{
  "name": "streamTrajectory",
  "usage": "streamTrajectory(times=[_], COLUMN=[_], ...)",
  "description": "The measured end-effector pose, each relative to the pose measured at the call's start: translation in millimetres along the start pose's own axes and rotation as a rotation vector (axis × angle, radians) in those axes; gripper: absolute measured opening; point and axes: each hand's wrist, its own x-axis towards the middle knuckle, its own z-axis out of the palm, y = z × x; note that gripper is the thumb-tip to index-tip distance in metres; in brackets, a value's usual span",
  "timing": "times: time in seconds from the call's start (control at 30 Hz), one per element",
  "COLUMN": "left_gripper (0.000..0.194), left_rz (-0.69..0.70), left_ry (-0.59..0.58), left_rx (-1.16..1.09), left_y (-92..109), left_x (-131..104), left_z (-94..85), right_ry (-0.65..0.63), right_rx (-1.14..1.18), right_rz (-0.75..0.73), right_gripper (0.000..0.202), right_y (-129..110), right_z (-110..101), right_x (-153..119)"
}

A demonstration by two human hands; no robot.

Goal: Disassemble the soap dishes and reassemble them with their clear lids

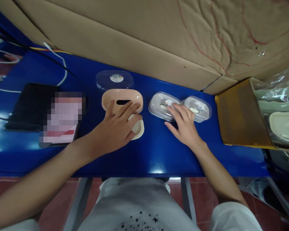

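My left hand (118,125) rests with spread fingers over a peach oval case (132,95) that has a dark slot in its middle. Under its fingers and palm edge lies a small cream oval piece (139,129), partly hidden. A clear lid (103,81) with a round sticker sits just behind the peach case. My right hand (183,122) has its fingers apart, the fingertips at the near right side of a grey oval case (159,99) under a clear cover. Just right of that hand stands a second covered case (204,107), its left part behind the fingers.
An open cardboard box (240,112) with wrapped green and cream cases is at the right. At the left lie a black flat device (26,106), a phone with a blurred screen (65,118) and white cables (64,69). Brown cardboard (135,41) lines the back of the blue table (154,154).
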Motion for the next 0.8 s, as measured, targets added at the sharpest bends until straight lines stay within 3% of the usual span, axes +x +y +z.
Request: streamTrajectory(times=[0.17, 0.4, 0.57, 0.8], left_gripper=[0.036, 0.031, 0.033, 0.021], left_rz=[-0.004, 0.065, 0.145, 0.283], left_ry=[0.057, 0.112, 0.155, 0.06], left_rx=[-0.024, -0.092, -0.091, -0.054], left_y=[4, 12, 16, 17], left_x=[4, 12, 11, 9], left_z=[-1.1, -6.5, -6.8, -7.9], right_ry=[-0.002, -0.02, -0.028, -0.045], right_rx=[0.094, 0.273, 0.306, 0.301], right_rz=[0.024, -0.143, -0.02, 0.028], right_gripper=[0.045, 0.053, 0.047, 0.043], right_y=[-5, -4, 2, 3], right_z=[-1, -13, -12, -9], right_x=[-5, -12, -12, -8])
